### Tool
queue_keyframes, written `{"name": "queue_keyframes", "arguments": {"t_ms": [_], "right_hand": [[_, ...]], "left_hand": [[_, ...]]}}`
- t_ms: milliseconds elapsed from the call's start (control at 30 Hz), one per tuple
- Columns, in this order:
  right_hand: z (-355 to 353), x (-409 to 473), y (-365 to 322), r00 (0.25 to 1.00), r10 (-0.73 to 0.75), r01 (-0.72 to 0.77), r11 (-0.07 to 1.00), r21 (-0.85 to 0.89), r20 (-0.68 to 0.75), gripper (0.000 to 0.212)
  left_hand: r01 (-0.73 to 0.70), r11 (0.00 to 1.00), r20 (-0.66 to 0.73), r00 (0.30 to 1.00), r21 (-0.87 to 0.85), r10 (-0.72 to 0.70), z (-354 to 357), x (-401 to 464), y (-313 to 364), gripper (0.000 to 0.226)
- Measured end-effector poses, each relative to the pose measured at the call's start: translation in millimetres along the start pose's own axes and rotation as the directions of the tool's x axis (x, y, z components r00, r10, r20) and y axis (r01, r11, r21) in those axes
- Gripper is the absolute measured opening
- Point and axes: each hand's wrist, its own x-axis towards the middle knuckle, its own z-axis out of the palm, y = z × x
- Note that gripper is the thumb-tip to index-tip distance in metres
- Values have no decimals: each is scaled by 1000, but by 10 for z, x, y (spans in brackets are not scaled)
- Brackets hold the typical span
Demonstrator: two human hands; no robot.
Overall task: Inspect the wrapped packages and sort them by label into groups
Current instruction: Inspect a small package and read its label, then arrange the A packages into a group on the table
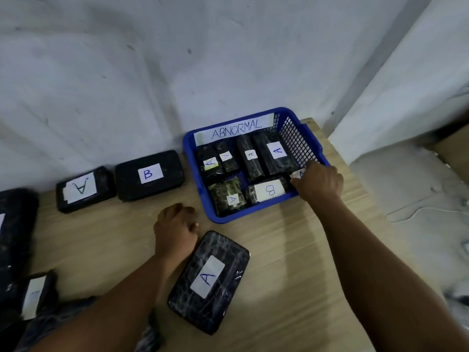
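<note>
A blue basket (223,217) marked ABNORMAL holds several black wrapped packages, most labelled A and one labelled B (269,190). My right hand (318,182) reaches into the basket's near right corner, its fingers curled over a small package with a white label (297,174); the grip itself is hidden. My left hand (175,226) rests on the table with loosely curled fingers, holding nothing. Just right of my left forearm lies a large package labelled A (209,280). Against the wall sit an A package (85,189) and a B package (149,175).
More black packages (17,224) lie at the left edge of the wooden table (291,262), one with a white label (34,294). A white wall stands right behind the basket. The table's right edge drops to the floor past my right arm.
</note>
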Motion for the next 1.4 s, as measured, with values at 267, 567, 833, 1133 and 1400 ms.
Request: {"name": "queue_keyframes", "arguments": {"t_ms": [267,567,833,1133,1400], "right_hand": [[5,219,-206,990,52,-20,972,-236,131,14],[-80,27,-277,994,66,-53,989,-137,92,29],[201,-994,-1281,778,-433,596,738,317,-455,40],[1129,-2062,-2453,678,-714,649,694,312,175,58],[1385,-2227,-2580,681,-632,635,761,133,370,75]], "left_hand": [[-34,999,-60,998,-13,33,94,-1,-51,39],[-73,994,33,997,-85,76,-7,-17,-215,40],[94,958,-131,982,-270,-134,-378,-245,-649,26],[406,747,-282,746,-527,-604,-1049,-38,-1502,22],[710,519,51,611,-476,-790,-1261,694,-1803,97]]}}
